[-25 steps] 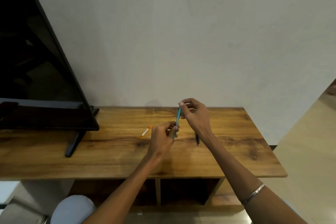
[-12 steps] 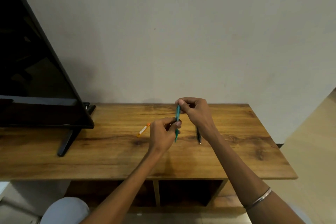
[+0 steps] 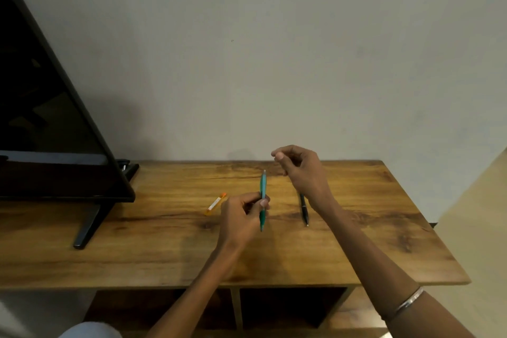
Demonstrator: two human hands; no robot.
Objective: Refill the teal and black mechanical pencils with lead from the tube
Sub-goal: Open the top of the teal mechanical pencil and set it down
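Above teal pencil [image 3: 263,199], right hand [image 3: 300,171] lifted away

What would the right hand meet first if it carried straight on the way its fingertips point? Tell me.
The right hand has fingertips curled leftward, above the teal pencil top. Carrying on that way, it looks free: only the wall lies behind, though depth is unclear.

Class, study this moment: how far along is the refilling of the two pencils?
Early on. Nothing looks finished. In hand: the left hand holds the teal pencil upright, while the right hand is raised beside its top, fingertips pinched; what they hold is too small to tell. Left: the lead tube and black pencil lie on the table.
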